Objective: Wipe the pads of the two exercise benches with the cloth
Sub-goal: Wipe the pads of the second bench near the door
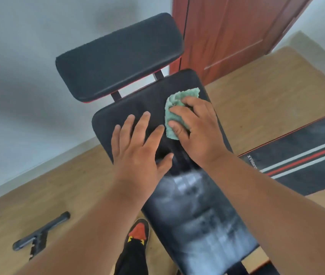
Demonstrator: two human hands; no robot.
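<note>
Two hands lie on the long black pad (138,108) of the nearer exercise bench, which runs from the lower middle of the view up toward a separate, shorter black head pad (118,56) mounted on two dark posts. Far to the left, on the wooden floor (62,187), sits a dark metal bar piece (40,233), well apart from the bench. Nearer the middle, a black shoe with an orange-red toe (138,231) stands on the floor just beside the bench's left edge. The left hand (138,147) rests flat on the pad, fingers straight and spread, holding nothing. Just to its right, the right hand (195,126) presses down on a crumpled green cloth (177,108), its fingers laid over the cloth and its thumb at the near edge; the cloth lies on the upper right part of the long pad, its far corner poking out beyond the fingertips. Behind it stands a reddish-brown door (237,32). At the right edge, a second bench pad (304,161), black with red and grey stripes, lies at an angle.
</note>
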